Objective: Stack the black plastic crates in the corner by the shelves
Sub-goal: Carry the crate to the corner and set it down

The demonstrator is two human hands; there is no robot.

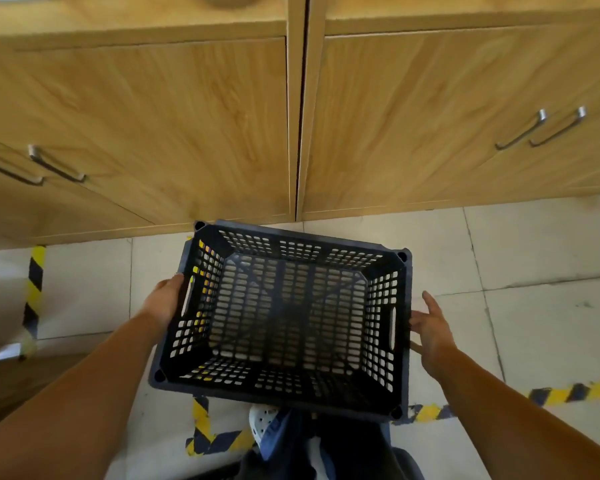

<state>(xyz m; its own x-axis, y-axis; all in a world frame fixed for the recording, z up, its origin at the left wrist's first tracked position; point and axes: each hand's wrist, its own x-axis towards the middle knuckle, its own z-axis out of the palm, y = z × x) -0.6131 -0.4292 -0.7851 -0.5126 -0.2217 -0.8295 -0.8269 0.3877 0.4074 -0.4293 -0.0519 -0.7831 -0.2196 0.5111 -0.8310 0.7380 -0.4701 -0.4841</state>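
Observation:
An empty black plastic crate (302,237) with perforated walls and floor is held in front of me above the tiled floor, slightly tilted. My left hand (165,299) grips its left wall beside the handle slot. Next to the right wall, my right hand (430,327) has its fingers spread and its palm turned toward the crate, at most brushing the rim. No other crate is visible.
Wooden cabinet doors (153,116) with metal handles (520,131) stand directly ahead. Yellow-and-black hazard tape (32,296) marks the pale tiled floor (534,254) on the left and lower right. My legs and a white shoe (262,422) show below the crate.

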